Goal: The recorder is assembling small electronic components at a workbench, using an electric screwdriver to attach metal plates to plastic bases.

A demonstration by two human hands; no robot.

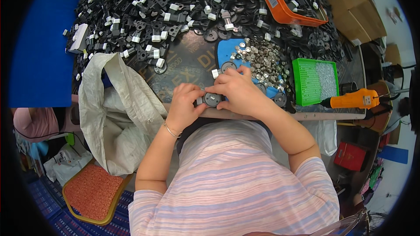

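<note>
At the near edge of the table, my two hands hold a black caster-like part with a round grey-black wheel (pixel 212 99) and a small metal centre. My left hand (pixel 186 102) pinches its left end between thumb and fingers. From the right, my right hand (pixel 238 89) grips the wheel's rim, fingers curled over the top and thumb below. Beyond my right hand, another black disc (pixel 228 66) rests on a blue mat (pixel 225 50). Many small silvery round metal pieces (pixel 264 57) are heaped on the mat.
A large pile of black brackets with white ends (pixel 144 17) covers the far table. At right are an orange basket (pixel 273 4), a green tray (pixel 305 83) of small bright pieces and an orange power screwdriver (pixel 355 99). A whitish sack (pixel 116 122) hangs at left above an orange-filled tub (pixel 94 192).
</note>
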